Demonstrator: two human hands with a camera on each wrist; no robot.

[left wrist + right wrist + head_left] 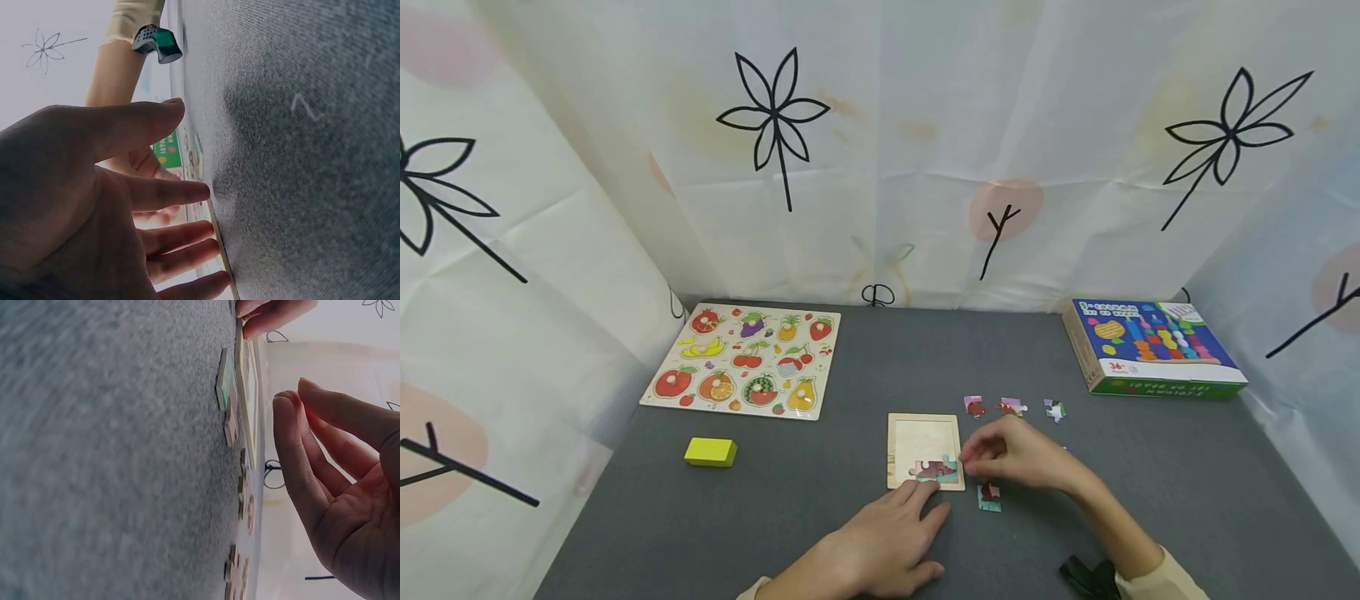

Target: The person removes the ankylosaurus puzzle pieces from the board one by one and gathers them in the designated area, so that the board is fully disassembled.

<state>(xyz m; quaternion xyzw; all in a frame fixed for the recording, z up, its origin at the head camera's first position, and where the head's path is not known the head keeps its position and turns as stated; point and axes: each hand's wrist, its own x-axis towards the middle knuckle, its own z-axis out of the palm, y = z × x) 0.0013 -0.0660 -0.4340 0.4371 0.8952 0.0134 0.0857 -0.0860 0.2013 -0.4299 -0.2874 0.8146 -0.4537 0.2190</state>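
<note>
A shallow wooden puzzle tray (917, 435) lies on the grey table, with joined jigsaw pieces (936, 471) in its lower right part. My left hand (883, 533) rests its straight fingertips on the tray's near edge, the thumb spread apart. Over the tray's right edge hovers my right hand (1022, 454). Its thumb and index fingertips come close together in the right wrist view, and no piece shows between them. A loose jigsaw piece (989, 498), teal and dark brown, lies under that hand, right of the tray. Further loose pieces (973, 407) lie beyond it, one nearly hidden.
A fruit peg board (737, 360) lies at the back left, with a yellow block (711, 452) in front of it. At the back right is a blue and green toy box (1157, 346). Patterned white cloth (880, 167) hangs around the table.
</note>
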